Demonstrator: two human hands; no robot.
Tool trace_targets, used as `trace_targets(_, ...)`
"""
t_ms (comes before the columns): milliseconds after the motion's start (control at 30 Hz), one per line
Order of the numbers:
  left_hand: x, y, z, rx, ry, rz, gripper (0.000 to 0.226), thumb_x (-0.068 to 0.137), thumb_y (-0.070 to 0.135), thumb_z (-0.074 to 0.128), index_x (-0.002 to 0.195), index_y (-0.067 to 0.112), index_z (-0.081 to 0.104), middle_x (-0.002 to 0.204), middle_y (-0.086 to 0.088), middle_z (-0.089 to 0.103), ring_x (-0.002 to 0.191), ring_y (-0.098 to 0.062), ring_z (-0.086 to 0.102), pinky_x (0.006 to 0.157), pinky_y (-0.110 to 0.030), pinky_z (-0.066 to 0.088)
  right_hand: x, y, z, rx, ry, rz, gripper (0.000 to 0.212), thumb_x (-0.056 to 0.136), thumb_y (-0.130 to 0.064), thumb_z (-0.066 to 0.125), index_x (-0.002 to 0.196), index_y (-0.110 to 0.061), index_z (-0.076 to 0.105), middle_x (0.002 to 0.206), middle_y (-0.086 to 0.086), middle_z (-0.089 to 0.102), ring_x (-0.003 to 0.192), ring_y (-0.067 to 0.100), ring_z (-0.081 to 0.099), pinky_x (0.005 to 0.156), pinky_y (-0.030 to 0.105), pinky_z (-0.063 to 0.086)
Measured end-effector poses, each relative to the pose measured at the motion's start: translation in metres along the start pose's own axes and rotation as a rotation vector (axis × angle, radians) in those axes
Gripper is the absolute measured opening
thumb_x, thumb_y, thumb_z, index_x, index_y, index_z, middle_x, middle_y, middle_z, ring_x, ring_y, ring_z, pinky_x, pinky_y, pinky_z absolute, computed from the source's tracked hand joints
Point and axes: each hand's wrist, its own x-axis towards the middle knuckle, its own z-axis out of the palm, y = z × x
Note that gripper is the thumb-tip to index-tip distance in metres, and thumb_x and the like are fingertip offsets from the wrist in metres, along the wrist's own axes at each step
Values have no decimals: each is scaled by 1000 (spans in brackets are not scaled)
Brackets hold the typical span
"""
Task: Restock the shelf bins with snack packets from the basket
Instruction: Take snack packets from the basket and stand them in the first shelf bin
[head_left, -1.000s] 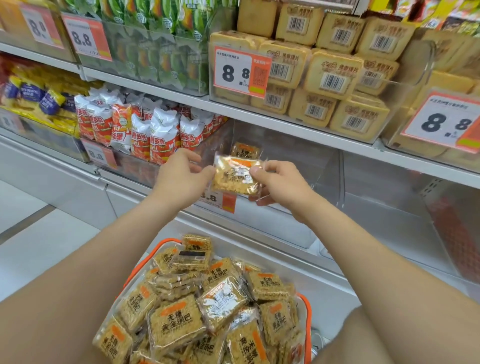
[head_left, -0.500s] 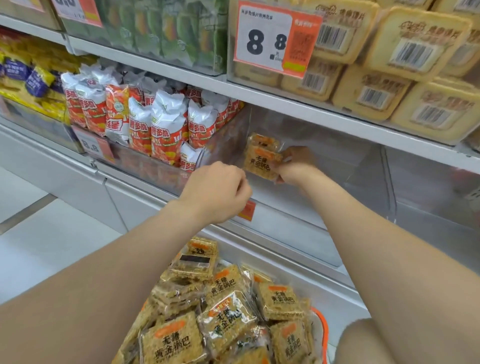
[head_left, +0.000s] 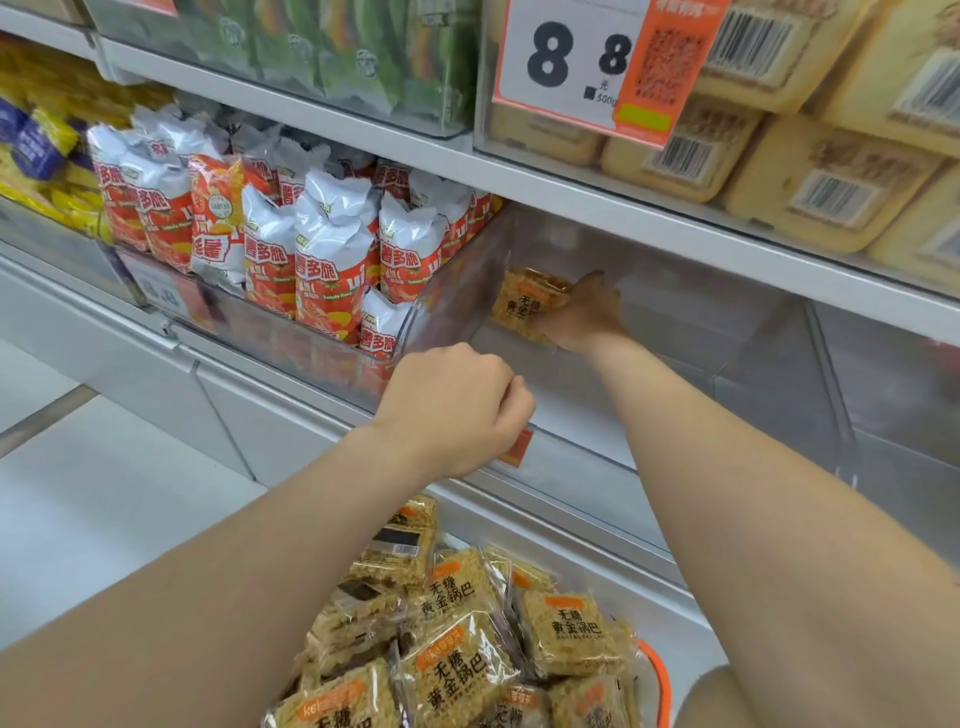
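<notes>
Your right grip (head_left: 582, 317) holds a packet (head_left: 522, 306) upright deep in the clear bin (head_left: 675, 379), left grip (head_left: 457, 410) curled at its front lip, hold unclear; released on edge, the packet may topple.

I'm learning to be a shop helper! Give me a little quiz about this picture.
1. True or false: the right hand holds a snack packet inside the clear bin.
2. Where do the spare packets wait? A) in the basket B) on the floor C) on the top shelf
3. What number does the big price tag show?
Key: 1 true; 2 A; 3 8.8
</notes>
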Motion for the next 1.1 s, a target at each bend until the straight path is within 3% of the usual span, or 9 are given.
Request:
trace_targets(67,0,0,1,5,0,5,49,101,39,39,57,18,39,53,4,42,48,-16,41,49,-31,25,1,1,2,45,29,-5,124,72,-19,91,160,-7,6,150,18,44,126,37,60,89,45,62)
trace_targets(100,0,0,1,10,1,4,49,100,40,38,57,18,39,53,4,42,48,-16,40,49,-31,25,1,1,2,58,37,-10,129,72,-17,91,162,-9,-1,152,18,42,128,38,58,90,46,62)
trace_targets(200,-1,1,2,23,8,10,49,101,39,37,56,17,39,51,5,41,47,-15,39,48,-30,23,5,4,-1,26,49,-71,112,74,-16,90,158,-9,16,143,16,50,130,36,55,92,43,61)
trace_targets(367,0,2,3,24,16,15,48,100,38,38,56,17,39,51,4,40,46,-16,40,48,-30,21,6,11,-3,-97,61,-191,77,76,-32,90,138,-12,48,132,13,61,130,32,52,83,32,48)
trace_targets(433,0,3,4,31,15,12,48,99,38,38,56,16,40,51,3,41,47,-17,41,48,-30,21,6,12,-2,-70,97,-203,71,75,-31,88,133,-14,51,127,13,63,121,33,59,80,34,53)
trace_targets(533,-1,3,4,41,11,8,48,100,38,38,57,16,41,52,3,43,48,-17,42,48,-30,22,5,11,0,-80,194,-246,70,74,-40,84,128,-15,46,115,14,67,109,38,65,78,43,58)
trace_targets(733,-1,3,4,39,14,9,48,100,38,37,57,16,42,52,3,43,49,-18,44,48,-30,24,2,10,7,-90,149,-205,72,82,-44,78,136,-22,35,122,14,66,110,43,64,84,52,60)
trace_targets(933,0,3,3,37,7,4,48,101,38,36,58,16,42,52,4,41,47,-16,39,48,-30,21,10,15,10,73,156,-166,67,81,-54,74,128,-20,41,111,10,72,89,40,74,78,50,62)
trace_targets(1100,0,4,2,22,4,6,48,101,37,38,58,16,44,52,4,41,47,-15,40,48,-29,23,-2,3,10,77,232,-47,90,88,-45,79,146,-8,22,131,19,64,115,44,65,92,50,57)
